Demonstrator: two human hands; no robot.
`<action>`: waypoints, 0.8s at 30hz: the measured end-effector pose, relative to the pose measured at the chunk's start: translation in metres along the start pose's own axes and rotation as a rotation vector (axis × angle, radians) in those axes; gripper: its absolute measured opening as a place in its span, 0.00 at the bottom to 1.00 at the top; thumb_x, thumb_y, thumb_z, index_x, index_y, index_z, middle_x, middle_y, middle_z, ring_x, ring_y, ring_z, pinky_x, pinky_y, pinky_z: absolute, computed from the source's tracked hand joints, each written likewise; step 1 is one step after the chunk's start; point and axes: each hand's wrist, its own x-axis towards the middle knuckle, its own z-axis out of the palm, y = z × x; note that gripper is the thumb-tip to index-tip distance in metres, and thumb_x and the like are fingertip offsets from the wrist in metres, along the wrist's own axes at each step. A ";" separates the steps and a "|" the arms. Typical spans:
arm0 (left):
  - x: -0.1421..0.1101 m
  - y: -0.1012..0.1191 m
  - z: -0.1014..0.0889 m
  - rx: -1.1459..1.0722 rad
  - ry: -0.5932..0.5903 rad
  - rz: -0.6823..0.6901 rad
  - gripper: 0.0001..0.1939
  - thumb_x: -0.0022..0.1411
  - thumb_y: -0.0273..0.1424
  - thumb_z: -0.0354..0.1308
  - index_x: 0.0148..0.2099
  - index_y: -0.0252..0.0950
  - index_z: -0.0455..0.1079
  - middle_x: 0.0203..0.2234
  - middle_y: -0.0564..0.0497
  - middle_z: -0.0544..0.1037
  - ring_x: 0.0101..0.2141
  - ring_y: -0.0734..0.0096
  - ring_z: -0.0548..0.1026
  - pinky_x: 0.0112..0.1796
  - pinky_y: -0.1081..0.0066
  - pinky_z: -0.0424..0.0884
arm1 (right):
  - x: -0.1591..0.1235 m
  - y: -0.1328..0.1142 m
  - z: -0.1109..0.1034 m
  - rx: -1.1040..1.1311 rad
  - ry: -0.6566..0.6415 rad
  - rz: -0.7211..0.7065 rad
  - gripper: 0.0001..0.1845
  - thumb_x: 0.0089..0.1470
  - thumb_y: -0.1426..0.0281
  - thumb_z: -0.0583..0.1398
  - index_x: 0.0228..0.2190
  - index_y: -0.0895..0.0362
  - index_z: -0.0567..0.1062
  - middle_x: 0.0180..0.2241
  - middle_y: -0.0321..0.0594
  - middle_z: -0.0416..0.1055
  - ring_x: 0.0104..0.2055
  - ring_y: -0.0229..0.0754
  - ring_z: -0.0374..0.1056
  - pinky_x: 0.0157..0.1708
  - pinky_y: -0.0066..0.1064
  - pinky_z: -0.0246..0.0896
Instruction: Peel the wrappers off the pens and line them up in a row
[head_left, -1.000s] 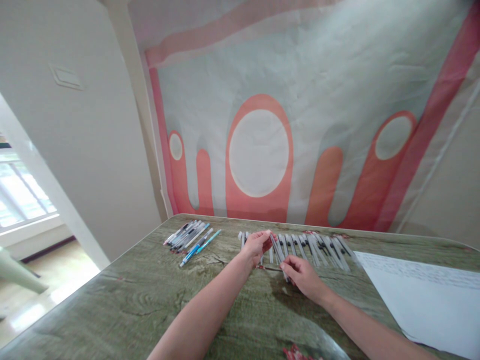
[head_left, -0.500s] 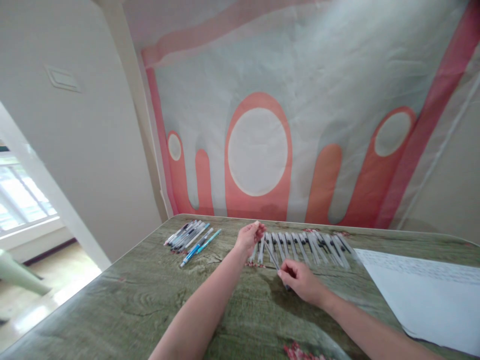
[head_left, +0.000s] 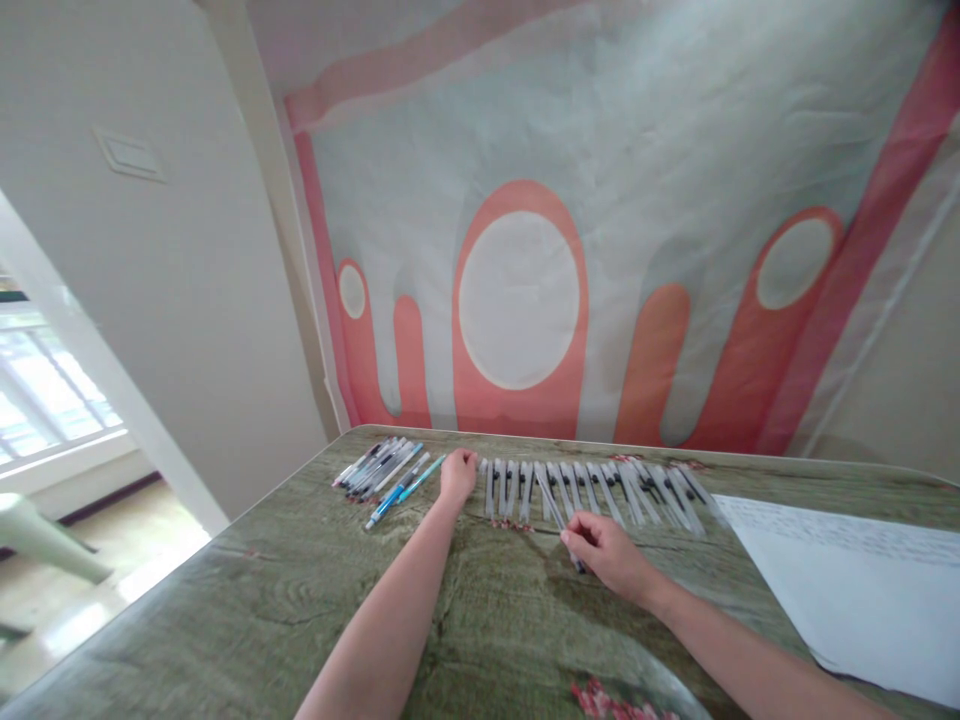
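Got a slim clear pen (head_left: 551,500) pinched between thumb and fingers of the right hand (head_left: 611,555), slanting, with the dark near end poking out just below the fingertips. Can't see the middle of it past those fingers. Seen from here, crossing in front of part of a long row of clear pens (head_left: 591,487) on the table (head_left: 262,600).

Got the left hand (head_left: 459,475) well apart from the right, over by the left end of that row, fingers curled in. Can't tell whether holding anything. Just beside it, see a light blue pen (head_left: 421,478), then a blue pen (head_left: 390,502), both lying at a slant.

Further left, see a bunch of mixed pens (head_left: 379,465) lying close together, kinda overlapping. Back in the row, see fairly even spacing on the left and middle, but more crowding and crossing toward the right, with dark bits showing inside the clear barrels.

Past the right end, find a big white paper (head_left: 862,590) with lines of writing along the far side. Down at the near edge, spot some red flowers (head_left: 600,700) on the tabletop.

Behind it all, see a wall covering (head_left: 517,300) with pink and orange shapes. Off left, spot a wall switch (head_left: 131,157), a bright window (head_left: 49,385) and a pale green stool (head_left: 49,540), all clear of the hands.
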 end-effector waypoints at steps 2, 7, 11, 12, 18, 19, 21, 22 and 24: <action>0.001 0.000 0.001 0.001 -0.013 0.016 0.12 0.56 0.32 0.49 0.32 0.31 0.70 0.29 0.45 0.74 0.31 0.69 0.70 0.33 0.73 0.59 | 0.000 -0.001 0.000 0.002 0.002 0.004 0.11 0.49 0.66 0.52 0.20 0.57 0.62 0.16 0.30 0.59 0.19 0.32 0.54 0.20 0.23 0.49; 0.001 -0.002 0.005 0.006 -0.030 0.040 0.11 0.55 0.32 0.49 0.31 0.32 0.71 0.27 0.46 0.74 0.30 0.70 0.69 0.33 0.73 0.59 | 0.000 -0.001 0.000 -0.001 0.000 0.005 0.10 0.49 0.66 0.53 0.20 0.58 0.62 0.17 0.31 0.60 0.19 0.31 0.53 0.20 0.23 0.49; 0.003 -0.005 0.007 0.010 -0.034 0.046 0.12 0.55 0.32 0.49 0.31 0.32 0.71 0.27 0.46 0.75 0.30 0.71 0.69 0.33 0.74 0.59 | 0.000 0.001 0.000 0.001 -0.004 0.018 0.10 0.50 0.66 0.52 0.21 0.58 0.62 0.17 0.30 0.60 0.19 0.31 0.54 0.20 0.23 0.49; 0.003 -0.006 0.008 0.009 -0.037 0.049 0.12 0.55 0.32 0.49 0.31 0.32 0.71 0.27 0.46 0.75 0.29 0.71 0.69 0.33 0.74 0.59 | 0.000 0.001 0.001 0.000 -0.005 0.020 0.11 0.49 0.65 0.52 0.21 0.58 0.62 0.17 0.30 0.60 0.19 0.31 0.54 0.20 0.23 0.49; 0.006 -0.010 0.008 0.004 -0.077 0.072 0.12 0.52 0.34 0.51 0.31 0.32 0.73 0.28 0.45 0.76 0.29 0.70 0.71 0.33 0.74 0.60 | 0.001 0.003 0.001 -0.007 -0.001 0.018 0.10 0.49 0.66 0.52 0.21 0.57 0.62 0.17 0.31 0.61 0.18 0.31 0.54 0.20 0.23 0.49; 0.006 -0.010 0.008 0.001 -0.084 0.076 0.12 0.52 0.33 0.51 0.31 0.32 0.73 0.28 0.45 0.76 0.29 0.70 0.71 0.33 0.74 0.61 | 0.001 0.003 0.001 -0.010 0.000 0.016 0.10 0.49 0.66 0.53 0.21 0.57 0.63 0.17 0.31 0.61 0.18 0.31 0.54 0.20 0.23 0.49; 0.006 -0.011 0.007 -0.007 -0.097 0.084 0.12 0.52 0.33 0.52 0.32 0.33 0.73 0.28 0.45 0.76 0.30 0.70 0.71 0.33 0.74 0.61 | 0.001 0.003 0.001 -0.021 0.003 0.015 0.10 0.49 0.66 0.53 0.21 0.57 0.63 0.17 0.31 0.62 0.19 0.31 0.54 0.20 0.23 0.49; 0.006 -0.011 0.007 -0.011 -0.101 0.088 0.12 0.51 0.33 0.52 0.32 0.33 0.74 0.29 0.46 0.76 0.30 0.70 0.71 0.33 0.74 0.61 | 0.002 0.003 0.000 -0.027 0.006 0.014 0.10 0.49 0.66 0.53 0.21 0.57 0.63 0.17 0.31 0.62 0.19 0.31 0.54 0.20 0.23 0.49; 0.005 -0.010 0.007 -0.017 -0.105 0.091 0.12 0.51 0.33 0.52 0.32 0.33 0.74 0.29 0.46 0.77 0.30 0.70 0.72 0.33 0.74 0.62 | 0.002 0.002 0.000 -0.032 0.008 0.013 0.10 0.49 0.66 0.53 0.20 0.57 0.63 0.17 0.31 0.62 0.19 0.31 0.54 0.20 0.23 0.49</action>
